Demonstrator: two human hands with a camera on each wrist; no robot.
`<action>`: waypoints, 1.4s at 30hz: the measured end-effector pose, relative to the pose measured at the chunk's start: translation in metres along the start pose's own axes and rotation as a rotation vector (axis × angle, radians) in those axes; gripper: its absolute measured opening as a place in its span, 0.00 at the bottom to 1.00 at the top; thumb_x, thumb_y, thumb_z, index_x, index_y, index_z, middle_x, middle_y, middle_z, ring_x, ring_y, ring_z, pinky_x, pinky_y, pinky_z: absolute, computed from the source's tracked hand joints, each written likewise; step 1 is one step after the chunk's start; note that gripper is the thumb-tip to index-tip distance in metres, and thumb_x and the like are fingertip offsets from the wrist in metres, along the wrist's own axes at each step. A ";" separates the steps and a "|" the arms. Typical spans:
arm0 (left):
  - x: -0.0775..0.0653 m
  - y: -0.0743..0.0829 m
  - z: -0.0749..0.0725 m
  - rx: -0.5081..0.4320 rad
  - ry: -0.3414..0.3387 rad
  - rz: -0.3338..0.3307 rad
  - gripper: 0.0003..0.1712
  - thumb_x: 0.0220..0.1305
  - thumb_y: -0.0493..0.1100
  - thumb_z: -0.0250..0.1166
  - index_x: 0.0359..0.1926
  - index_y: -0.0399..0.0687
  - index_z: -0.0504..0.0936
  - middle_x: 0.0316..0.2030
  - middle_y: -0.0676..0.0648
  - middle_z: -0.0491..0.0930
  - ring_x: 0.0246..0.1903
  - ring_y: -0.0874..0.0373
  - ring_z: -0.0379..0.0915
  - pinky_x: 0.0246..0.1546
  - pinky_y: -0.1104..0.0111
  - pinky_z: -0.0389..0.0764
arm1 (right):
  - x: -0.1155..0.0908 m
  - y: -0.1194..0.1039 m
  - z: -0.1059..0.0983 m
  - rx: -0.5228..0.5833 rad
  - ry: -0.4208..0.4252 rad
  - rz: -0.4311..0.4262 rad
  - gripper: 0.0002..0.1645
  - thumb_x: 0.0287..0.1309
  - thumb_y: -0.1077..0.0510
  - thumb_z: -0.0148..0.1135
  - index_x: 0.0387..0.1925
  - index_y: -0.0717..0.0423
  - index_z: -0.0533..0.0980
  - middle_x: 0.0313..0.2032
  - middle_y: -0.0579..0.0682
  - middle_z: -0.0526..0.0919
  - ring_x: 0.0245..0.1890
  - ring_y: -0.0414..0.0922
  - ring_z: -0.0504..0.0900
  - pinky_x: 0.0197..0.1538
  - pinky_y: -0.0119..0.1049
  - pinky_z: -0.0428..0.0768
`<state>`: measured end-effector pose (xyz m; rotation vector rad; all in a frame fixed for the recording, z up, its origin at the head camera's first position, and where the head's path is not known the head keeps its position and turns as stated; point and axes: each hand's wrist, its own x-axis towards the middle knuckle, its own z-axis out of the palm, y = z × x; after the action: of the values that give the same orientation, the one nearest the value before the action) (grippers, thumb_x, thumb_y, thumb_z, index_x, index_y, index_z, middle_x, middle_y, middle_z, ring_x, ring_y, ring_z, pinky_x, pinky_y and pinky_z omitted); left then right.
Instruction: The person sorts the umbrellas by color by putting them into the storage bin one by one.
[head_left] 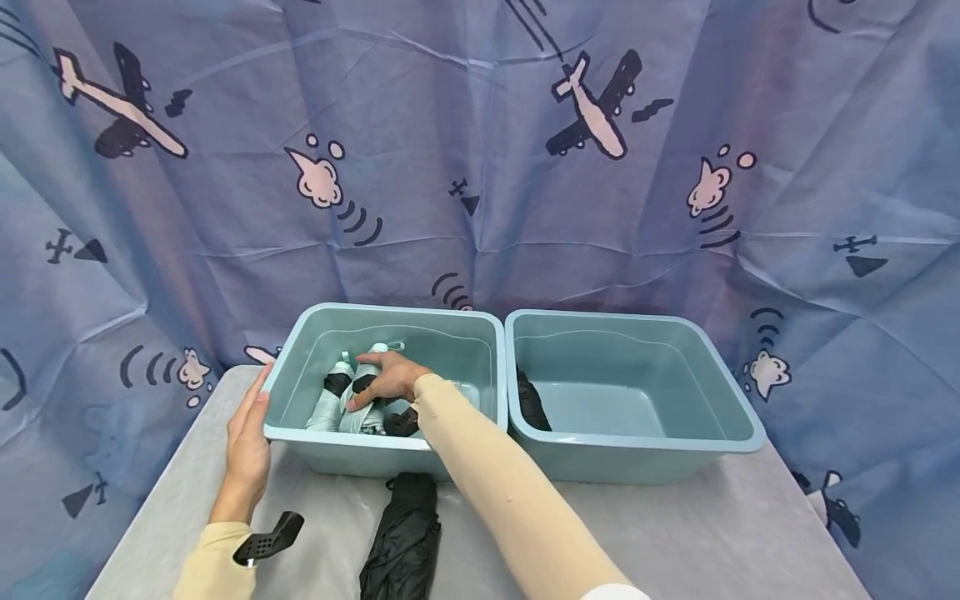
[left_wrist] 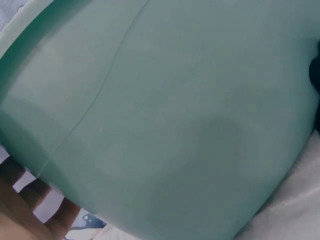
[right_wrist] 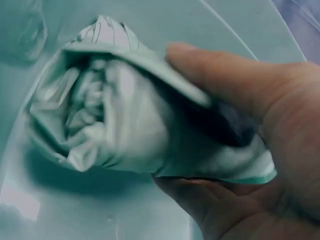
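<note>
My right hand (head_left: pixel 393 375) reaches into the left bin (head_left: pixel 352 457) and grips a folded mint-green umbrella (head_left: pixel 351 421). In the right wrist view its rolled fabric (right_wrist: pixel 135 120) faces the camera, with thumb and fingers on either side and a dark band (right_wrist: pixel 220 125) near the palm. A second mint umbrella (head_left: pixel 326 410), also with a black band, leans beside it on the left. My left hand (head_left: pixel 247 437) touches the left bin's outer left side near the rim, fingers extended. The left wrist view shows its fingertips (left_wrist: pixel 65 215) at the edge of the green wall.
Beside the left bin stands a matching right bin (head_left: pixel 637 462), a black folded item (head_left: pixel 531 402) lying at its left end. A black folded umbrella (head_left: pixel 401 537) lies on the grey-covered table (head_left: pixel 675 533) in front. Behind the bins hangs a blue curtain (head_left: pixel 480 167) with airplane prints.
</note>
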<state>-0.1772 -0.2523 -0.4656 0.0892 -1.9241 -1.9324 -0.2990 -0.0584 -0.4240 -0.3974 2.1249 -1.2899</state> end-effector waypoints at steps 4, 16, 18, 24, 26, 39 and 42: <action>0.000 0.001 0.004 0.002 0.031 0.005 0.28 0.83 0.45 0.41 0.77 0.42 0.62 0.75 0.46 0.61 0.71 0.61 0.57 0.64 0.80 0.61 | 0.003 0.002 -0.002 0.059 -0.060 0.033 0.53 0.51 0.68 0.77 0.76 0.51 0.63 0.66 0.55 0.69 0.34 0.43 0.75 0.49 0.43 0.78; -0.002 0.003 0.009 0.016 0.059 -0.043 0.27 0.83 0.44 0.40 0.77 0.43 0.61 0.75 0.48 0.62 0.72 0.60 0.56 0.64 0.81 0.60 | 0.004 0.000 -0.007 0.188 -0.059 0.080 0.43 0.58 0.66 0.72 0.74 0.57 0.66 0.42 0.57 0.84 0.52 0.61 0.82 0.58 0.51 0.79; -0.002 0.003 0.009 0.025 0.061 -0.046 0.27 0.83 0.44 0.40 0.77 0.43 0.61 0.75 0.48 0.61 0.72 0.60 0.56 0.64 0.81 0.60 | 0.002 -0.001 -0.009 0.197 -0.053 0.077 0.43 0.58 0.66 0.72 0.73 0.57 0.66 0.45 0.59 0.84 0.53 0.61 0.81 0.59 0.51 0.79; -0.001 0.003 0.009 0.026 0.086 -0.050 0.27 0.83 0.44 0.40 0.77 0.44 0.62 0.76 0.44 0.60 0.71 0.60 0.57 0.68 0.75 0.58 | -0.008 -0.010 -0.015 0.231 -0.072 0.041 0.44 0.59 0.66 0.72 0.74 0.58 0.65 0.57 0.64 0.81 0.60 0.64 0.77 0.63 0.53 0.75; -0.001 0.002 0.009 0.025 0.088 -0.054 0.27 0.83 0.44 0.40 0.77 0.44 0.62 0.76 0.43 0.59 0.72 0.59 0.56 0.70 0.71 0.56 | -0.013 -0.013 -0.017 0.243 -0.081 0.028 0.44 0.59 0.66 0.72 0.74 0.57 0.65 0.58 0.64 0.80 0.61 0.64 0.76 0.64 0.53 0.74; -0.002 0.003 0.012 0.037 0.119 -0.088 0.28 0.82 0.43 0.36 0.78 0.47 0.61 0.77 0.42 0.57 0.73 0.58 0.53 0.72 0.68 0.51 | -0.077 -0.023 -0.033 0.267 -0.105 -0.162 0.41 0.59 0.64 0.74 0.72 0.44 0.70 0.44 0.53 0.88 0.49 0.45 0.85 0.56 0.38 0.80; -0.002 0.004 0.014 0.020 0.129 -0.084 0.28 0.82 0.43 0.36 0.77 0.45 0.62 0.77 0.42 0.57 0.73 0.58 0.54 0.72 0.68 0.53 | -0.096 -0.018 -0.036 0.264 -0.093 -0.214 0.41 0.58 0.63 0.74 0.72 0.44 0.70 0.43 0.54 0.88 0.48 0.45 0.85 0.56 0.38 0.80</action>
<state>-0.1784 -0.2386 -0.4614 0.2979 -1.8821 -1.9114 -0.2498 0.0100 -0.3633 -0.5704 1.8426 -1.6161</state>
